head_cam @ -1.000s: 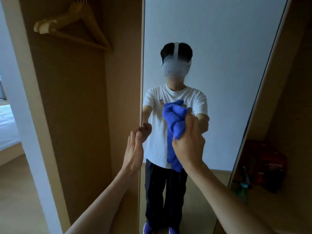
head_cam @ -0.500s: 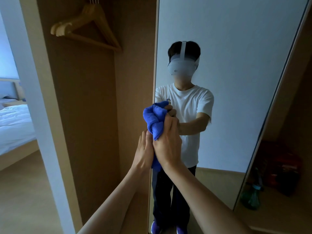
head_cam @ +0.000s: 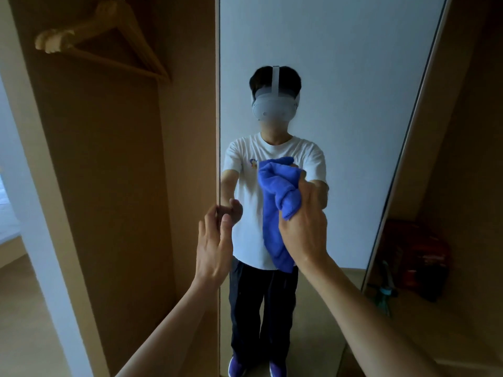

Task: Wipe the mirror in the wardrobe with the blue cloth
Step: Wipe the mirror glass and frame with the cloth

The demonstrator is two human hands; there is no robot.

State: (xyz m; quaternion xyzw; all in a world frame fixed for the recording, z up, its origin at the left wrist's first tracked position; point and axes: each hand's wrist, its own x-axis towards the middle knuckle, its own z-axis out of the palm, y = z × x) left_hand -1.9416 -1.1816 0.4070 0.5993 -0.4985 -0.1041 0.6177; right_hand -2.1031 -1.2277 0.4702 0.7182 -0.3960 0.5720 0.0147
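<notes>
A: Nearest first. Hands?

B: Left hand (head_cam: pixel 215 246) at the left edge of the mirror (head_cam: pixel 340 77), fingers upright and reaching behind the edge, thumb on the glass side. It looks to pinch the edge. Right hand (head_cam: pixel 302 227) is clamped on the cloth (head_cam: pixel 277 191), up against the glass near mid-height.

A: Anything in the way?

B: Only the two forearms crossing the lower glass. The person's reflection fills the middle strip: white shirt, dark trousers, headset.

A: Around it?

B: Left of the mirror, an open wardrobe (head_cam: pixel 109 186) bay in tan board, with a wooden hanger (head_cam: pixel 109 47) high up. Right of the mirror, low down, a green bottle (head_cam: pixel 383 300) and a red thing (head_cam: pixel 416 257) behind it; too dim to say what that is.

A: Room?

B: Pale floor (head_cam: pixel 24 322) at lower left. A sliver of white bed (head_cam: pixel 5 213) at the far left edge. The mirror shows a plain pale wall behind the person.

A: The cloth itself?

B: Bright blue, soft pile. Bunched into a wad above the fist, with a loose tail hanging below the hand. The glass stands tall and narrow, leaning rightward in this view.
</notes>
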